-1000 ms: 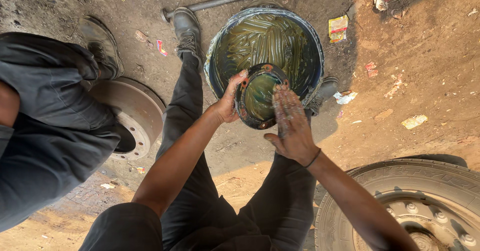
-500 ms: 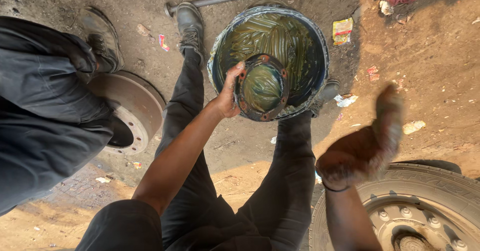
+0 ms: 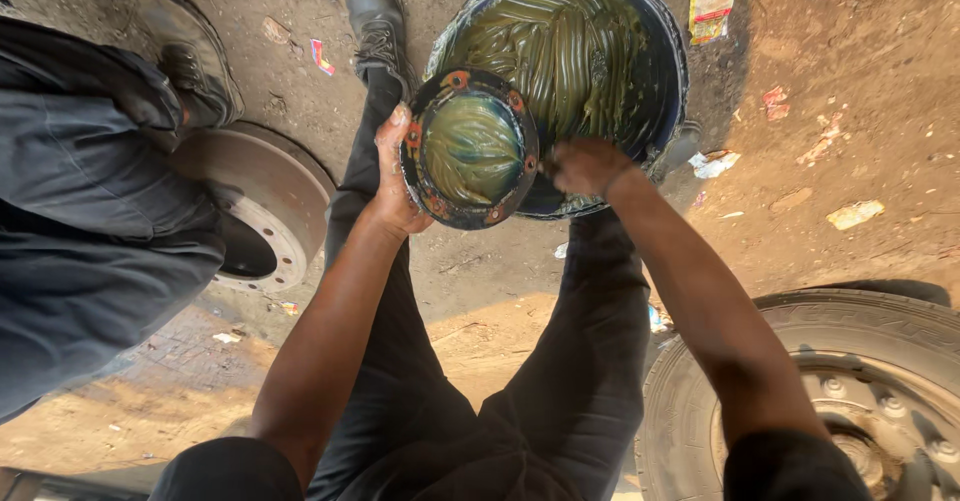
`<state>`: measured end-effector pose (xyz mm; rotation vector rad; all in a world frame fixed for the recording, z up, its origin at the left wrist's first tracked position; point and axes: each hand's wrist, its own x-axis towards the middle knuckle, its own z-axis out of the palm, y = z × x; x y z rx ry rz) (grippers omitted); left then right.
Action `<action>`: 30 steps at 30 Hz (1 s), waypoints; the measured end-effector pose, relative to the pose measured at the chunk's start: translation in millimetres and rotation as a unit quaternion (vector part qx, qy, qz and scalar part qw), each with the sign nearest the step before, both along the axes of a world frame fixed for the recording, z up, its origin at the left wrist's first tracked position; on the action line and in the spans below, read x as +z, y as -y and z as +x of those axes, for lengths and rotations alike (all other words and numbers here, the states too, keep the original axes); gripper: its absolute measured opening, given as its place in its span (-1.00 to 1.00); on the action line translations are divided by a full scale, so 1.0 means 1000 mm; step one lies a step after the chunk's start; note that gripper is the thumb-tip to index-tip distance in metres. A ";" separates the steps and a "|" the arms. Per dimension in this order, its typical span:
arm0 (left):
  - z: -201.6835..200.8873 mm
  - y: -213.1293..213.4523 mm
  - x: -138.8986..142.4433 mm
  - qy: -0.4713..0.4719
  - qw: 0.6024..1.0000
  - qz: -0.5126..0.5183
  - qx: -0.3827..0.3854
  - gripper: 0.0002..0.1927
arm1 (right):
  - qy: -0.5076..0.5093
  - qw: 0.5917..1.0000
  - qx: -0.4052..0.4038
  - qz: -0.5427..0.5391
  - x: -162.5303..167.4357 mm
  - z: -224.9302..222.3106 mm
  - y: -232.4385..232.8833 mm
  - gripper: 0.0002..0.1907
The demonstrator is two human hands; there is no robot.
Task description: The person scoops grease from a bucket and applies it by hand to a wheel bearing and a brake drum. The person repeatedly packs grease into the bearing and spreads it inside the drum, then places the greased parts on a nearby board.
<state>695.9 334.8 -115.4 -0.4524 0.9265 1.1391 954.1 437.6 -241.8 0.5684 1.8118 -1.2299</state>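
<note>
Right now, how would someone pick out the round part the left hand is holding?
Start at the big grease-filled bucket at top centre. Against its near rim, the left hand holds a smaller round cap. Unlike the bucket, its dark rim carries orange spots.

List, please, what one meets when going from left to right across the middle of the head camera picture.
Another person's dark trouser leg → brake drum → left hand → round grease-filled part → right hand → scraps of litter.
</note>
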 end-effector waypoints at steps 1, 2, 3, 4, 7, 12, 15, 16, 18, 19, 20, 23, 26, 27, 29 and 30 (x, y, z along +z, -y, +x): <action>0.000 0.001 -0.001 0.000 1.000 0.001 0.004 -0.04 | -0.029 1.000 0.005 0.001 0.015 0.009 0.005 -0.67; 0.001 0.003 -0.001 -0.001 1.000 0.000 0.009 -0.05 | -0.017 0.997 0.069 0.014 0.032 0.017 0.010 -0.62; 0.002 0.004 -0.002 -0.004 1.000 0.001 0.016 -0.05 | -0.008 0.991 0.133 0.029 0.048 0.022 0.012 -0.55; 0.004 0.004 -0.003 -0.003 1.000 -0.005 0.019 -0.05 | -0.124 0.977 0.138 0.106 0.061 0.026 0.011 -0.55; 0.009 0.003 -0.005 -0.003 1.000 -0.012 0.019 -0.05 | -0.343 0.900 0.134 0.232 0.092 0.039 -0.013 -0.56; 0.020 -0.003 -0.006 0.014 1.000 -0.018 0.002 -0.01 | 0.008 0.976 0.219 0.017 0.132 0.032 -0.059 -0.47; 0.027 -0.010 -0.011 0.031 0.999 -0.019 -0.017 0.02 | -0.064 0.992 -0.109 0.025 0.187 0.023 -0.090 -0.52; 0.029 -0.013 -0.013 0.035 0.999 -0.015 -0.017 0.03 | -0.177 0.959 -0.212 0.057 0.211 0.022 -0.098 -0.53; 0.036 -0.017 -0.018 0.045 0.999 -0.012 -0.015 0.05 | -0.377 0.840 -0.361 0.148 0.262 0.022 -0.110 -0.51; 0.040 -0.019 -0.020 0.051 0.998 -0.019 -0.009 0.05 | -0.437 0.778 -0.388 0.229 0.282 0.018 -0.107 -0.49; 0.044 -0.021 -0.022 0.058 0.998 -0.028 -0.005 0.05 | -0.474 0.716 -0.407 0.312 0.296 0.012 -0.102 -0.46; 0.056 -0.027 -0.024 0.060 0.997 -0.038 -0.004 0.06 | -0.454 0.658 -0.393 0.454 0.295 -0.015 -0.071 -0.36; 0.066 -0.036 -0.027 0.073 0.997 -0.027 -0.029 0.07 | -0.346 0.823 -0.271 0.358 0.241 -0.049 -0.023 -0.23; 0.068 -0.038 -0.028 0.082 0.995 -0.023 -0.041 0.08 | -0.317 0.852 -0.239 0.342 0.228 -0.052 -0.008 -0.19; 0.070 -0.042 -0.032 0.038 0.991 -0.074 -0.104 0.06 | -0.296 0.860 -0.239 0.340 0.209 -0.047 0.011 -0.10; 0.072 -0.043 -0.033 0.015 0.987 -0.103 -0.126 0.05 | -0.302 0.851 -0.256 0.346 0.203 -0.043 0.016 -0.15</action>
